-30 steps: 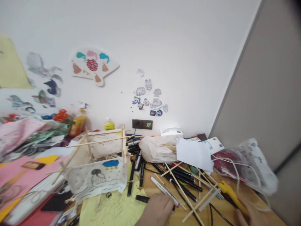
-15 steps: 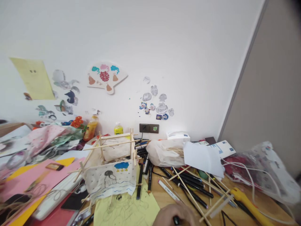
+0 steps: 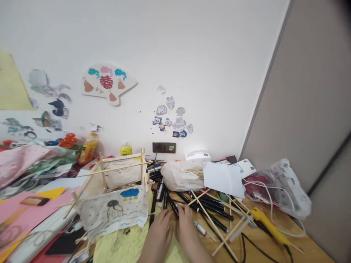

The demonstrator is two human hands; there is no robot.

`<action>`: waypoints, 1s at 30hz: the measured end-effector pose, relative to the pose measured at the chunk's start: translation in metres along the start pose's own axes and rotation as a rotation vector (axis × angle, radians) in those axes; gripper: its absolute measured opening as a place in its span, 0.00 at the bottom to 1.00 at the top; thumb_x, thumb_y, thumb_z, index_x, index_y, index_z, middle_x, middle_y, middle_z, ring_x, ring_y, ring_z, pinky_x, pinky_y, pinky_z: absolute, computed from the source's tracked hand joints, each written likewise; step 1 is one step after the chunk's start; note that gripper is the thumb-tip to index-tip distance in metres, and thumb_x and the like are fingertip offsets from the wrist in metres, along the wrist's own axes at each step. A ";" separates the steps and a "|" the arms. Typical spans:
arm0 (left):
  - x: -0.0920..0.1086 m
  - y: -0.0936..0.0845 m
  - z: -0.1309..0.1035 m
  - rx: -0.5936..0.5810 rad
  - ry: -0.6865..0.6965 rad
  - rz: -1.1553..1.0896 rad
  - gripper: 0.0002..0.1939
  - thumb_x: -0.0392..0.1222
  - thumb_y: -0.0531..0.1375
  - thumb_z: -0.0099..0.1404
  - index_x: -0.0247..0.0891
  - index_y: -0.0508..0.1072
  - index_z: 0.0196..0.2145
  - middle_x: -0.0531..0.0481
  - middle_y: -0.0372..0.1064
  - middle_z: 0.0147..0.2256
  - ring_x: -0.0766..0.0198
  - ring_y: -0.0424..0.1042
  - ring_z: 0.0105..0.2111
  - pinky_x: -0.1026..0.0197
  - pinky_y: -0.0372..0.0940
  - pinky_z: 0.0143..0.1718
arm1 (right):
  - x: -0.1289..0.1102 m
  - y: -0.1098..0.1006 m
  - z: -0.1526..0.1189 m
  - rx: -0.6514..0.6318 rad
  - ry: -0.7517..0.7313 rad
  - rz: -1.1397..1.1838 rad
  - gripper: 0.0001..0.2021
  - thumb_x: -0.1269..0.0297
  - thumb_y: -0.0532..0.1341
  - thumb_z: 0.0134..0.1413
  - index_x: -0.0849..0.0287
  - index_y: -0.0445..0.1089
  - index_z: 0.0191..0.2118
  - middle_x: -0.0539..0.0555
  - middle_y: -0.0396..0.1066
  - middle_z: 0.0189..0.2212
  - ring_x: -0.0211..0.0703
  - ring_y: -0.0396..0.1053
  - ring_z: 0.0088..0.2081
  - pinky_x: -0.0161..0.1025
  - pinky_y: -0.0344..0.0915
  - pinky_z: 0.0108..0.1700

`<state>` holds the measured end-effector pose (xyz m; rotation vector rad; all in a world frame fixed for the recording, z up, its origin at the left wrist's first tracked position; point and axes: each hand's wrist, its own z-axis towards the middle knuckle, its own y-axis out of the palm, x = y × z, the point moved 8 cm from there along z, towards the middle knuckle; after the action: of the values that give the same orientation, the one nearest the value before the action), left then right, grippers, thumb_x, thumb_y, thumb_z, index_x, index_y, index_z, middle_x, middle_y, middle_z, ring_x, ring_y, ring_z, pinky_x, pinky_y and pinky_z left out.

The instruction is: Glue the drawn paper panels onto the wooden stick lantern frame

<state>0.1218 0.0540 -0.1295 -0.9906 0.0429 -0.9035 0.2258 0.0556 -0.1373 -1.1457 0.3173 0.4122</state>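
Note:
Both my hands reach in from the bottom edge, over the yellow sheet (image 3: pixel 123 241) with pencil lines. My right hand (image 3: pixel 187 223) is closed, with its fingertips at the near end of a black marker (image 3: pixel 172 205). Close beside it, my left hand (image 3: pixel 160 230) has its fingers bent down towards the markers; whether it holds anything is hidden. Left of the hands stands a small frame of wooden sticks (image 3: pixel 102 171), with a white drawn-on cloth (image 3: pixel 112 210) across its front. A white marker (image 3: pixel 200 228) lies right of my right hand.
Black markers (image 3: pixel 215 208) and crossed wooden sticks (image 3: pixel 207 210) cover the right side, near a yellow glue gun (image 3: pixel 270 226) and its cord. A white bag (image 3: pixel 178 175) stands behind. Coloured paper (image 3: pixel 30 210) and a dark phone (image 3: pixel 65 241) lie left.
The view has turned right, so things sit further left. One hand with a dark object showed at the bottom edge; now both hands reach forward to the markers.

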 end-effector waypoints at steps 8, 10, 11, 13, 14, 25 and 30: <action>0.014 0.005 -0.001 -0.082 0.069 0.025 0.16 0.30 0.52 0.60 0.37 0.74 0.43 0.38 0.70 0.48 0.54 0.71 0.49 0.50 0.69 0.49 | 0.045 -0.071 -0.001 0.068 0.254 -0.372 0.17 0.77 0.51 0.54 0.61 0.70 0.46 0.63 0.71 0.42 0.56 0.67 0.46 0.48 0.64 0.47; 0.014 0.005 -0.001 -0.101 0.052 0.027 0.16 0.30 0.52 0.59 0.37 0.74 0.43 0.38 0.70 0.48 0.53 0.70 0.50 0.50 0.68 0.50 | 0.064 -0.083 -0.001 0.033 0.331 -0.454 0.13 0.76 0.52 0.55 0.62 0.72 0.40 0.63 0.72 0.37 0.58 0.69 0.42 0.49 0.65 0.43; 0.015 0.005 -0.001 -0.108 0.044 0.023 0.17 0.29 0.52 0.59 0.37 0.74 0.42 0.38 0.69 0.49 0.54 0.70 0.50 0.49 0.68 0.50 | 0.069 -0.084 -0.002 0.014 0.341 -0.466 0.12 0.76 0.52 0.55 0.62 0.72 0.38 0.63 0.73 0.35 0.58 0.69 0.41 0.48 0.65 0.42; 0.016 0.003 -0.001 -0.117 0.035 0.019 0.18 0.28 0.51 0.58 0.37 0.74 0.42 0.38 0.69 0.48 0.53 0.70 0.49 0.49 0.68 0.50 | 0.072 -0.082 -0.002 -0.008 0.318 -0.457 0.12 0.77 0.52 0.54 0.62 0.73 0.36 0.63 0.73 0.33 0.57 0.69 0.40 0.47 0.65 0.41; 0.017 0.003 -0.001 -0.121 0.033 0.022 0.18 0.28 0.51 0.57 0.37 0.74 0.43 0.38 0.69 0.48 0.53 0.70 0.49 0.49 0.68 0.50 | 0.069 -0.080 -0.001 -0.013 0.294 -0.448 0.13 0.78 0.52 0.54 0.62 0.72 0.38 0.62 0.73 0.35 0.56 0.69 0.42 0.47 0.65 0.42; 0.008 0.010 -0.006 -0.113 0.084 0.045 0.17 0.29 0.53 0.59 0.40 0.73 0.43 0.40 0.68 0.50 0.55 0.68 0.51 0.53 0.66 0.52 | 0.061 -0.093 0.128 -0.154 0.102 -0.421 0.12 0.64 0.57 0.62 0.61 0.67 0.48 0.56 0.68 0.47 0.45 0.68 0.47 0.48 0.66 0.49; -0.004 0.026 -0.014 -0.039 0.185 0.108 0.16 0.31 0.55 0.59 0.41 0.72 0.44 0.40 0.68 0.50 0.54 0.68 0.51 0.54 0.67 0.51 | 0.072 -0.054 0.162 -0.344 0.139 -0.488 0.15 0.59 0.59 0.60 0.61 0.66 0.49 0.57 0.67 0.48 0.44 0.69 0.45 0.46 0.69 0.46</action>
<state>0.1297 0.0522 -0.1579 -0.9292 0.2694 -0.8953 0.3199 0.1970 -0.0634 -1.5416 0.0791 -0.0488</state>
